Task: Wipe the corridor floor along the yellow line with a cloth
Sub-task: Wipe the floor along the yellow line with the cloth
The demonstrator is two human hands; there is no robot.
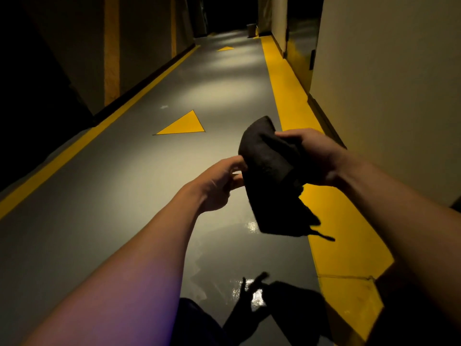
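The left hand (219,183) reaches in from seven o'clock on a bare forearm, its fingertips pinching the near left edge of the cloth (270,178). The right hand (315,158), coming from four o'clock, has its fingers curled round the cloth's upper right part. The one dark cloth hangs between both hands in the air above the floor (124,208), its lower corner drooping toward five o'clock, over the inner edge of the wide yellow line (289,96).

There are two yellow lines: a narrow line (74,148) along the left wall at nine o'clock and the wide one along the right wall (399,96). Two yellow triangles mark the floor, one (184,124) at eleven o'clock and a far one (225,48) at twelve.

The grey floor is glossy, with a wet patch (249,290) at six o'clock. The corridor is dim, and a small bin (251,29) stands at its far end.
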